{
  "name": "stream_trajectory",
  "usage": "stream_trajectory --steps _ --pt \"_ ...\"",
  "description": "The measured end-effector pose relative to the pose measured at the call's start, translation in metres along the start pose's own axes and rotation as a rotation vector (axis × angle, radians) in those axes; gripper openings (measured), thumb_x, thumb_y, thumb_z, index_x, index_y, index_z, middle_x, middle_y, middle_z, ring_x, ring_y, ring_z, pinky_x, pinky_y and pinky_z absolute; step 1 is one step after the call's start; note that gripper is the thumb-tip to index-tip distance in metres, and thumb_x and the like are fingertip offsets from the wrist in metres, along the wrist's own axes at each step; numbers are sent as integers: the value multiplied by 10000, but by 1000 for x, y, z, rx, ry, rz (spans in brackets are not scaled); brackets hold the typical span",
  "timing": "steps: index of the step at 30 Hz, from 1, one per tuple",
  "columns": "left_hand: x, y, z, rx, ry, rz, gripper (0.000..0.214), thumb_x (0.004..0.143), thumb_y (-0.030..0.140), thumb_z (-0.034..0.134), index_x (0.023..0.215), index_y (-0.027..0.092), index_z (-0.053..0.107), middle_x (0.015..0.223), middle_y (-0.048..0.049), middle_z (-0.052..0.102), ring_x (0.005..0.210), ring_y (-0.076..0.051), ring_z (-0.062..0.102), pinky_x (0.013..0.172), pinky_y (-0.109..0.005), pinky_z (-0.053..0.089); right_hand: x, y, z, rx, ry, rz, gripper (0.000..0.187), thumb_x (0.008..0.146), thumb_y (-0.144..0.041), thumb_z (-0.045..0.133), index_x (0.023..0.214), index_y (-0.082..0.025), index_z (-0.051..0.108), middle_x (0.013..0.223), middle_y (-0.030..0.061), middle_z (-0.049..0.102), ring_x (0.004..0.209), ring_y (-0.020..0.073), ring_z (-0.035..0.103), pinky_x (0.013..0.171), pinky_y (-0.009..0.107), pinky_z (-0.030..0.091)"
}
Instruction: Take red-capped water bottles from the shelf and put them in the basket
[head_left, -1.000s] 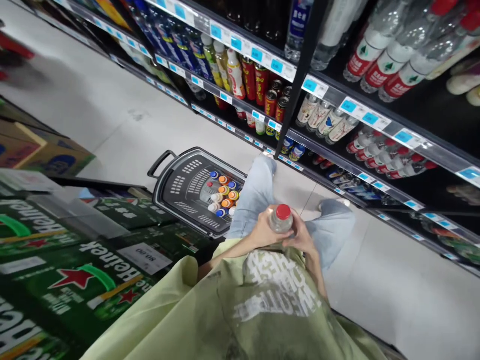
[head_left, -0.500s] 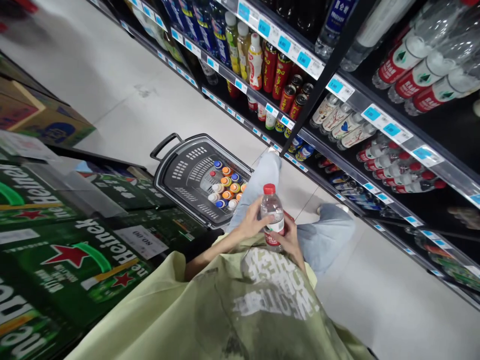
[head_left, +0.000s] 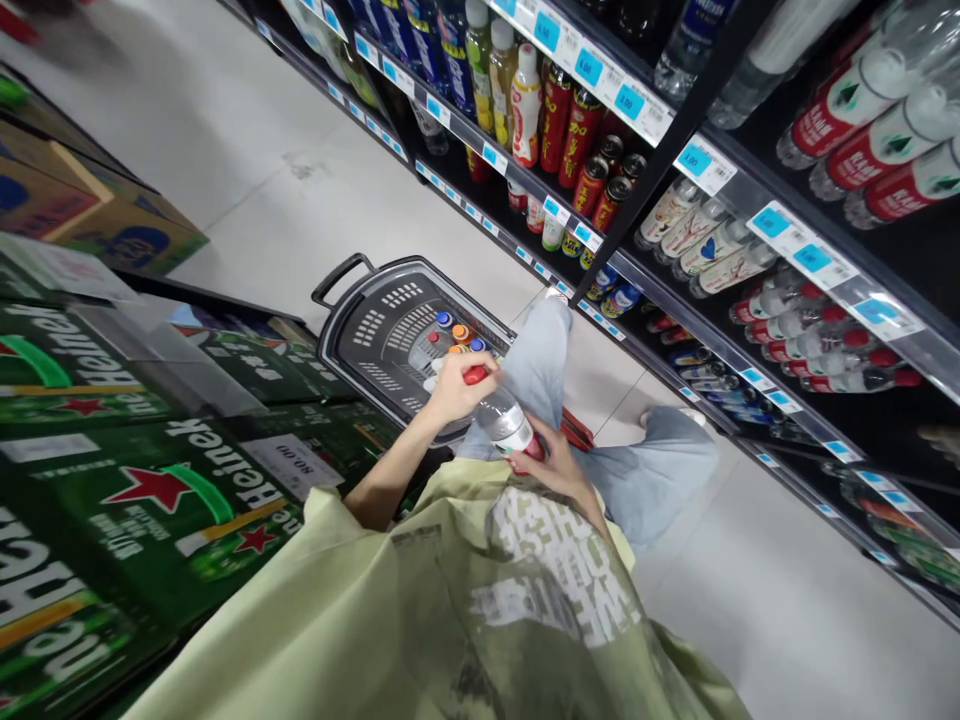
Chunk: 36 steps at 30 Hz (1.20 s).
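Far left, green beer cases are stacked high, with a white price card lying on one of them, and cardboard boxes sit behind them on the pale floor.

Just past the cases, a dark shopping basket stands on the floor, its handle pointing toward the aisle. Small bottles with coloured caps are packed upright in its near corner.

Over that corner of the basket is the person's left hand, fingers curled around the red-capped neck of a clear water bottle. The bottle lies tilted, cap toward the basket and base toward the body, in front of the person's pale jeans.

The right hand wraps the lower end of the bottle, over its red label, fingers closed around it from below. Both hands grip the one bottle, close against the front of a light green printed shirt.

To the right, drink shelves run along the aisle with blue price tags on their edges. Red cans and tall bottles fill the upper rows, and rows of red-capped water bottles lie lower down, with larger red-labelled ones near the top.
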<state>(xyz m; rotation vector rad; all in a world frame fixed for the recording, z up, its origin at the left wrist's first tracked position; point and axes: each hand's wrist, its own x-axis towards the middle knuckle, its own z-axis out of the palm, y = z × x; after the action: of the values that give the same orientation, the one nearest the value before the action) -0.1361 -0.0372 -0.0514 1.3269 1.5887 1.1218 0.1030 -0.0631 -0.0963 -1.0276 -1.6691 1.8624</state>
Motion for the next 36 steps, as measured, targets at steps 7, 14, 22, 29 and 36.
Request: stream_trajectory --steps 7,14,22,29,36 --pt "-2 -40 -44 -85 579 -204 164 629 302 592 628 203 461 562 34 390 516 -106 332 505 -243 282 28 -3 21 -92 -81 -211 688 934 -323 733 1589 -342 522 1681 38 495 1561 256 473 1336 479 359" --pt "3 -60 -90 383 787 -185 159 761 250 614 714 196 472 685 18 461 669 -135 456 670 -263 409 44 28 29 -318 -123 -205 350 951 -327 659 1290 -296 743 1627 48 566 1605 329 389 1316 595 290" --pt "19 -135 -122 789 547 -412 166 939 341 563 889 183 571 868 -56 607 839 -207 570 862 -309 449 47 32 33 -193 -105 -156 279 890 -285 702 1135 -390 786 1501 -17 675 1581 325 413 1296 623 251" --pt "12 -201 -141 880 357 -571 273 958 410 562 1016 149 620 1001 -140 657 950 -269 581 926 -349 445 48 34 35 -243 -106 -153 240 926 -297 670 1132 -354 780 1494 -8 682 1569 329 418 1276 623 271" --pt "9 -240 -132 811 201 -677 297 878 407 670 999 139 623 988 -117 599 967 -271 538 961 -365 434 51 34 36 -271 -157 -89 221 941 -337 670 1140 -342 767 1512 2 667 1586 338 377 1276 617 248"
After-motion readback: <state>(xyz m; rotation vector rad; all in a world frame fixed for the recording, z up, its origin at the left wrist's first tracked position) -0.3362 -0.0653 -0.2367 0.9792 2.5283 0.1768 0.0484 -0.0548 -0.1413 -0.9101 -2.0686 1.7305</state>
